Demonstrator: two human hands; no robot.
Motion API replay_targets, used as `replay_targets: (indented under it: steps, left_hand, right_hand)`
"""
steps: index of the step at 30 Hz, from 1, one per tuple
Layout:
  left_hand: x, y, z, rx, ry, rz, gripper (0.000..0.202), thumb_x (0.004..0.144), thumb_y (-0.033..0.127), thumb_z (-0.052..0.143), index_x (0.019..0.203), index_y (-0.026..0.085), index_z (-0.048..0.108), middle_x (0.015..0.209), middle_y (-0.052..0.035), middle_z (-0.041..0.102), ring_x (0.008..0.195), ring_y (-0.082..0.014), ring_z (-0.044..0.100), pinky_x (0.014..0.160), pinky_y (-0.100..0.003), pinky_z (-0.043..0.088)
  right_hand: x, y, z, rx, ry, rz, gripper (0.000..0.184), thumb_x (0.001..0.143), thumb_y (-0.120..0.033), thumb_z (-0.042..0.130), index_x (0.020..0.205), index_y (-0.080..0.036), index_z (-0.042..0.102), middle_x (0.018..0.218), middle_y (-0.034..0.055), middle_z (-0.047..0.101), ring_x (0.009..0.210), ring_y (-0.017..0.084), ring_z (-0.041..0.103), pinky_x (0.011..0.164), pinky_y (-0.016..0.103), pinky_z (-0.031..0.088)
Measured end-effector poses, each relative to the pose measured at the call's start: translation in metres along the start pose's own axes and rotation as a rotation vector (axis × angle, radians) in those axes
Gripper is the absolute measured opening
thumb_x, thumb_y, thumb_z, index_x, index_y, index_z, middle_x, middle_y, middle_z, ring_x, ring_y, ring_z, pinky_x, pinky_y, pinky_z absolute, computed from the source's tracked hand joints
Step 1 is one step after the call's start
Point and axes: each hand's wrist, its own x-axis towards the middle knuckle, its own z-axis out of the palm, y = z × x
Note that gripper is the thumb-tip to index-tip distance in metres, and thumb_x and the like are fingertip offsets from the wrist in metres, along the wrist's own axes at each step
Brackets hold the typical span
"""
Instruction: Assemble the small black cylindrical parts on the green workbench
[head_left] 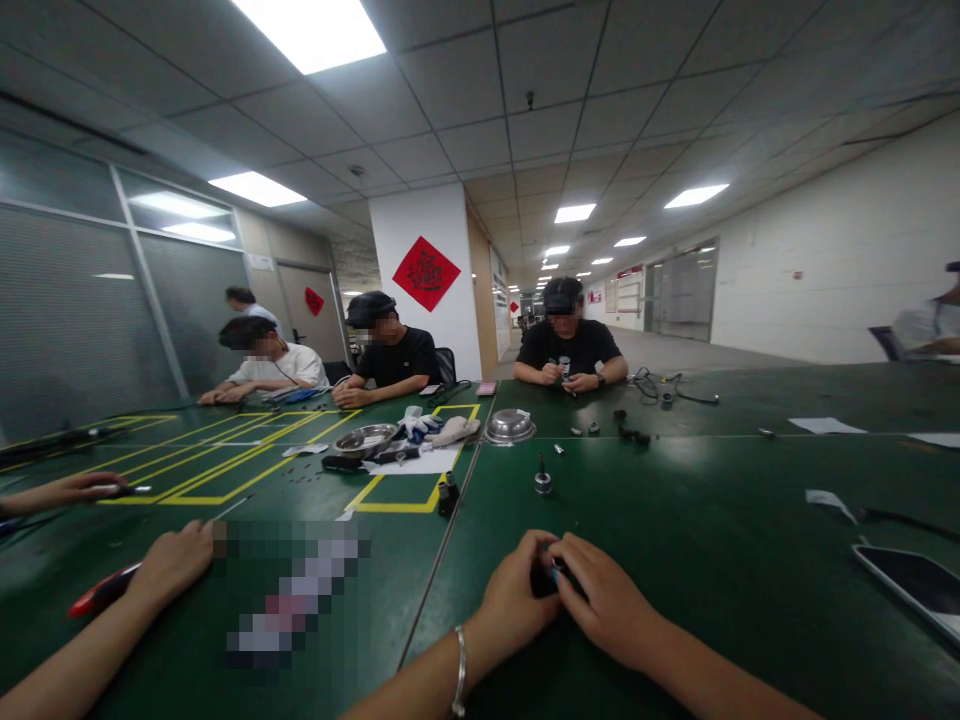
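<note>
My left hand (pixel 517 592), with a silver bracelet on its wrist, is closed around a small dark part (pixel 556 566) with a touch of blue on it. The fingertips of my right hand (pixel 606 602) meet the left ones and pinch the same part. Fingers cover most of it, so its kind cannot be made out. Just beyond my hands, a round metal piece with a dark upright stem (pixel 542 478) stands on the green table (pixel 675 560). A small silver piece (pixel 559 449) lies a little past it.
Beside me on the left, a co-worker's hand (pixel 176 560) holds a red-handled screwdriver (pixel 105 590). Black cylindrical parts (pixel 448 494) stand near the table seam. Metal bowls (pixel 510 426), gloves (pixel 420 425) and cables lie farther back; a phone (pixel 911 590) lies right. Several people sit opposite.
</note>
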Motion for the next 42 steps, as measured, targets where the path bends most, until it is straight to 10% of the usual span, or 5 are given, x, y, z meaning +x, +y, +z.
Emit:
replay_targets:
  steps: [42]
  left_hand:
    - [0.0017,0.0043,0.0001,-0.021,-0.011,0.109,0.041,0.073,0.011,0.057,0.112,0.021,0.048,0.106,-0.0052,0.064,0.098,-0.0208,0.060,0.088,-0.032,0.044]
  right_hand:
    - [0.0017,0.0035,-0.0042,0.035,0.008,-0.015,0.018,0.086,-0.011,0.045,0.102,-0.020,0.049,0.096,0.0055,0.058,0.087,0.019,0.054,0.079,0.032,0.043]
